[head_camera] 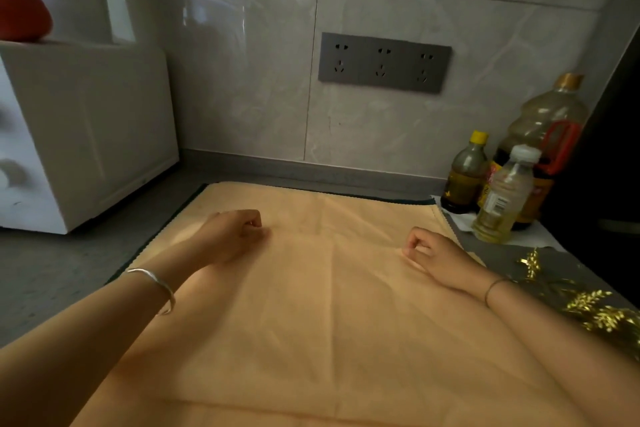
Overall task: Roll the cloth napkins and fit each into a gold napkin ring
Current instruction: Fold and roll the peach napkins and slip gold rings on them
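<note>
As the napkin [329, 305] lies flat by the back edge of the counter [52, 270], the left hand [232, 236] and right hand [433, 253] rest on it, fingers curled; I cannot tell if they pinch it.

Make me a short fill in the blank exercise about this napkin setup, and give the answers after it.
1. The silver bangle is worn on the ____ wrist.
2. The gold napkin rings lie on the ____ side of the spread napkin.
3. In the far right corner by the wall stand ____ bottles.

Missing words: left; right; three.
</note>
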Available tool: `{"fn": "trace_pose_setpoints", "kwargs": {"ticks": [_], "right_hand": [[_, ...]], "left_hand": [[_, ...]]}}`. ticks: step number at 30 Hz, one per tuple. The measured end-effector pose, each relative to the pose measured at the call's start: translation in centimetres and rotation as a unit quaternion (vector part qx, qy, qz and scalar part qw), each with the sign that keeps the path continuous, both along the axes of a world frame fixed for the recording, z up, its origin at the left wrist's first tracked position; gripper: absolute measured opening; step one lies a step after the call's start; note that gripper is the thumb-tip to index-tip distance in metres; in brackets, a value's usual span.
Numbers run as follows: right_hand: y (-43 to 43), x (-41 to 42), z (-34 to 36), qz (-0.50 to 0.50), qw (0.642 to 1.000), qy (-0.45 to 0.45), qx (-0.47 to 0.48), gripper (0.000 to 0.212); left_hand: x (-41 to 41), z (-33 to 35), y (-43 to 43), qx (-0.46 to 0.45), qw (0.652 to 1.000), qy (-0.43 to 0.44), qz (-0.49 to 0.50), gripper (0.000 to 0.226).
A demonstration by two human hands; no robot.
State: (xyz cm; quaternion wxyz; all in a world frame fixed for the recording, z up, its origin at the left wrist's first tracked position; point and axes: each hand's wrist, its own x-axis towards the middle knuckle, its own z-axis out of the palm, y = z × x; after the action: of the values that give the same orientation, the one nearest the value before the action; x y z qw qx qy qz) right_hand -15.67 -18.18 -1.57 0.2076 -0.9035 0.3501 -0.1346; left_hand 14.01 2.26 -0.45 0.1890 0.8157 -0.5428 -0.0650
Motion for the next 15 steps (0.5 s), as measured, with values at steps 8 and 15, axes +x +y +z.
{"fn": "trace_pose_setpoints", "kwargs": {"ticks": [8,15], "right_hand": [[4.1,-3.1,-0.1,0.000,0.997,-0.034,-0.070,0.019],[11.9,-3.1,1.1,-0.013,0.987,-0.009,-0.159,0.040]], "left_hand": [[-2.6,1.6,3.5,0.038,0.999,-0.020,0.016,0.024],[-11.6,1.4,6.8,0.058,0.987,-0.151,0.001,0.061]]}}
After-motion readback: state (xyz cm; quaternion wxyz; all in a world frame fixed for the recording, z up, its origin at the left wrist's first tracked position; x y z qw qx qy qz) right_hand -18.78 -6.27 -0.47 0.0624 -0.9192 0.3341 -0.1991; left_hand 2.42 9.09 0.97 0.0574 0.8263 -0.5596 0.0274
